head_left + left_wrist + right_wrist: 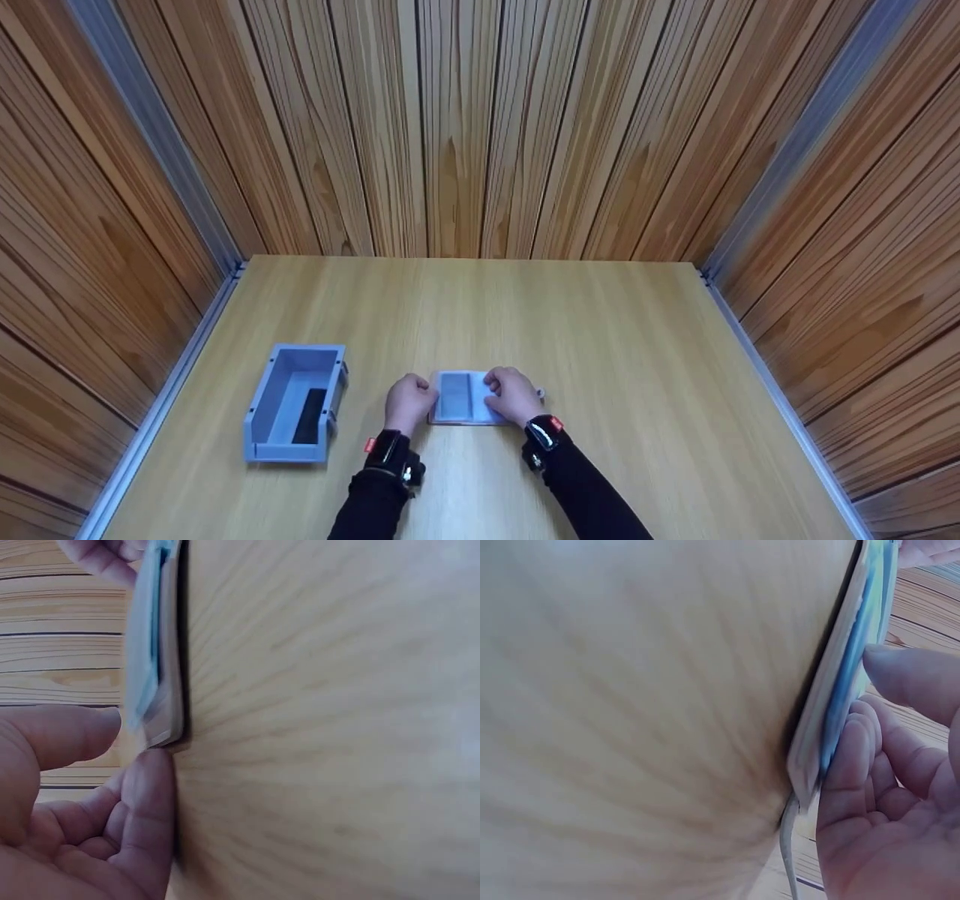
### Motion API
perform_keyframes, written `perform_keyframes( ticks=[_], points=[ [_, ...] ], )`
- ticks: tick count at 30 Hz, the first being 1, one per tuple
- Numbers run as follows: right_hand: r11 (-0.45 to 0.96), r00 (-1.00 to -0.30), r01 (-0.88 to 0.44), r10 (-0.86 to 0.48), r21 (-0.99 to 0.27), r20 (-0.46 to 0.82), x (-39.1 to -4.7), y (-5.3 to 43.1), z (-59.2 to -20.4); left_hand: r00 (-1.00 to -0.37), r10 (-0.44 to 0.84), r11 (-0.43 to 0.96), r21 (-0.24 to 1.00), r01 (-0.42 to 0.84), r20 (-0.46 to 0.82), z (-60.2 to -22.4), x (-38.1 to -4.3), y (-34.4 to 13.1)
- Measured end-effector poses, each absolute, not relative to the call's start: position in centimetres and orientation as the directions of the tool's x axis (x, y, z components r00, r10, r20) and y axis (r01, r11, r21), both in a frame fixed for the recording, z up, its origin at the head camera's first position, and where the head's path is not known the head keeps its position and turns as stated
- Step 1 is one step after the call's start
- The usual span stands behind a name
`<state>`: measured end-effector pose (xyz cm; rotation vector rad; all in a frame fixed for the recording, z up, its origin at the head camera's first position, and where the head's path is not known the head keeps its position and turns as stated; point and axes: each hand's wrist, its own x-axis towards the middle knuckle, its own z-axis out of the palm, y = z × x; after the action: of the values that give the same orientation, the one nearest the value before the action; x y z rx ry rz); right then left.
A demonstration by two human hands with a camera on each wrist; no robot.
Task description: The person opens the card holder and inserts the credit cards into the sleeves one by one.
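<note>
pale-blue flat rectangular case (454, 397) lies on the wood-grain table (600, 337) between the hands. on my feed the left hand (408, 405), thumb and forefinger parted, is at its left edge; whether the right hand (517, 396) pinches its right part, i can't tell. farther left, a blue-grey plastic bin (285, 452) holds a flat black strip (309, 420).

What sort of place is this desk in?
Probably a small enclosed work booth, perhaps for recording hand work: wood-look walls with metal strips at the corners close in the table, and a strapped-on device sits at each wrist.
</note>
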<state>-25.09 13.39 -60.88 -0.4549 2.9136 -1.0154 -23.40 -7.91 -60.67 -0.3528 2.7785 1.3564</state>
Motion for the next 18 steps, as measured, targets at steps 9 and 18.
perform_keyframes(
  ticks=[9, 18],
  points=[
    [0.738, -0.956, -0.267, -0.282, -0.619, 0.075, -25.1, 13.5, -60.9, -0.978, -0.166, 0.543, 0.816, -0.198, -0.126, -59.0, -22.3, -9.4],
    [0.737, -0.963, -0.228, -0.269, -0.636, 0.033, -25.2, 13.3, -60.8, -0.982, -0.186, 0.571, 0.809, -0.14, -0.038, -55.1, -21.7, -12.3]
  ],
)
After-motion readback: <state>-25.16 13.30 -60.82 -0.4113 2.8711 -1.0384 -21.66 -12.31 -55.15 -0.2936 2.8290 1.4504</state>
